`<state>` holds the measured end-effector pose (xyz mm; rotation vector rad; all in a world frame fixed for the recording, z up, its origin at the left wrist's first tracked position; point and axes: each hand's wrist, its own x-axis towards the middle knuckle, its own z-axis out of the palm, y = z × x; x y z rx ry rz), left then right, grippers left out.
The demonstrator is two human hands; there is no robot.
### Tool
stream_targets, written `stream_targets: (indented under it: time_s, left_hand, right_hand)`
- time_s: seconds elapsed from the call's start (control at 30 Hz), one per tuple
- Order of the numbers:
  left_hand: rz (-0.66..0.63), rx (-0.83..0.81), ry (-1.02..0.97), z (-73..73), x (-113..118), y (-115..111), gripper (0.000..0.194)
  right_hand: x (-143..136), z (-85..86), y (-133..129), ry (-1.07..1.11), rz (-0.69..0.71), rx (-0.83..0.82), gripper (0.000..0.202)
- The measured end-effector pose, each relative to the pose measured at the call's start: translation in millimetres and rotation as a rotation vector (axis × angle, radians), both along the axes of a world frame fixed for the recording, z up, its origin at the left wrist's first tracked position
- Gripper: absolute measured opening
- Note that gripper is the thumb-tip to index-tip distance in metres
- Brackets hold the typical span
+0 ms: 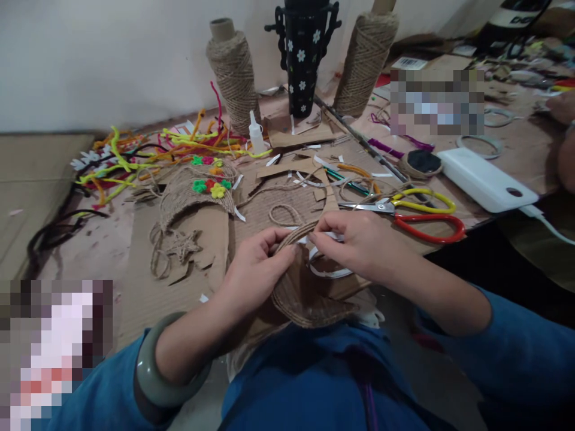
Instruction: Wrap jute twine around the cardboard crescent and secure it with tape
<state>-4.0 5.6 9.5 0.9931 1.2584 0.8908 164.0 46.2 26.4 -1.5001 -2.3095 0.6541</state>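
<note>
A curved cardboard piece edged with rows of brown twine (309, 314) is held near my lap. My left hand (263, 266) is closed on its upper left edge, thumb on top and fingers behind. At the top end, my right hand (348, 236) pinches the twine edge, with a white strip (332, 272) looping just below it. Scissors with yellow and red handles (389, 208) lie just beyond my right hand. To the left rest a twine-wrapped crescent with small coloured flowers (197, 194) and a twine star (182, 246).
Behind stand two twine spools (233, 78) (366, 63), a black flowered vase (303, 66) and a small glue bottle (256, 134). Colourful pipe cleaners (121, 161) lie at left, a white power bank (487, 179) at right. Another person's hand (561, 111) shows at the right edge.
</note>
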Motion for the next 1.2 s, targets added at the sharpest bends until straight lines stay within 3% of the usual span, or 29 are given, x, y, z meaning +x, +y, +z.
stream_targets:
  time_s: [0.27,0.73,1.2]
  left_hand:
    - [0.049,-0.019,-0.034,0.8,0,-1,0.016]
    - [0.098,-0.166,-0.179,9.3,3,-2,0.019]
    - [-0.016,-0.134,-0.137,2.0,2,0,0.018]
  right_hand:
    - [-6,-1.5,2,-0.028,-0.028,-0.006,0.022]
    - [11,-4.0,-7,0.088,-0.028,-0.011,0.019]
    - [12,-10.3,-8,0.087,-0.005,0.098,0.018]
